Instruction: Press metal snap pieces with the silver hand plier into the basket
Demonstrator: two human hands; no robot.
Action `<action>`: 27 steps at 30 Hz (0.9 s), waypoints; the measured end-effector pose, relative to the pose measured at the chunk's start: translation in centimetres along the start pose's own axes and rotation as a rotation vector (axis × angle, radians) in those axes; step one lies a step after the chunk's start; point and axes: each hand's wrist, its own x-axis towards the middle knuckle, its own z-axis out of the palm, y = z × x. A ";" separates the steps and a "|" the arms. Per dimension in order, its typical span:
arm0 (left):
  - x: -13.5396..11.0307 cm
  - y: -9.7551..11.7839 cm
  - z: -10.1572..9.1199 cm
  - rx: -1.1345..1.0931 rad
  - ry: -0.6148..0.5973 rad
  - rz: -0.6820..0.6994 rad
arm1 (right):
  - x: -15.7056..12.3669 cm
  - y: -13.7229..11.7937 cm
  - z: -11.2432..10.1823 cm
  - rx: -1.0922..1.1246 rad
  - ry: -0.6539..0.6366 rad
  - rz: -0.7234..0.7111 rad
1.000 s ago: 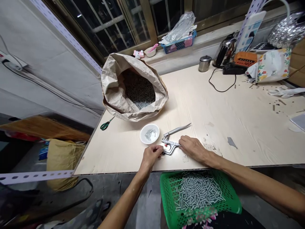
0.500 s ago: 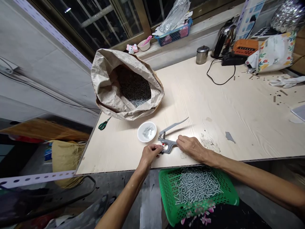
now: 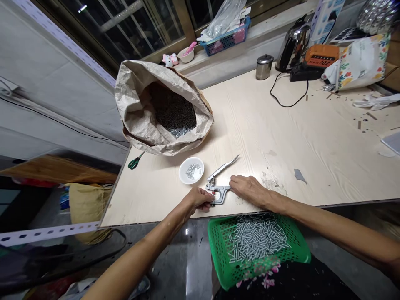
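Note:
Near the table's front edge lie grey hand-press pliers (image 3: 222,189), like snap-fastener pliers, with a spring and a small red part at the jaw. Their long upper handle stands raised. My right hand (image 3: 246,190) is closed around the end of the lower handle. At the jaw, the fingers of my left hand (image 3: 200,199) are pinched together; whatever they hold is too small and covered to make out. Just behind my left hand stands a white bowl (image 3: 181,177) with small silvery metal pieces (image 3: 193,171) in it.
A green basket (image 3: 215,250) of silvery screw-like pieces (image 3: 259,239) rests below the table edge. An open sack (image 3: 131,100) of dark pieces stands at the back left, near green-handled scissors (image 3: 133,162). A metal canister (image 3: 264,67) and kettle (image 3: 290,46) are at the back.
The pliers have turned a little, and their upper handle points more steeply upward. My left hand has shifted slightly at the jaw. My right hand keeps its hold on the lower handle.

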 end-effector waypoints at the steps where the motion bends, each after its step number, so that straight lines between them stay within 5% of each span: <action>1: -0.1 -0.1 0.1 -0.010 -0.009 -0.020 | -0.1 0.0 -0.4 0.020 -0.022 -0.003; 7: -1.0 -0.8 0.8 -0.059 0.000 -0.102 | 0.2 1.9 -2.6 0.038 0.015 -0.030; 12: -1.3 -1.2 0.9 -0.062 -0.010 -0.113 | 1.1 3.7 -2.5 -0.028 -0.143 -0.070; 27: -1.3 -2.0 1.1 -0.052 0.001 -0.076 | 0.3 2.4 -3.3 -0.028 -0.042 -0.068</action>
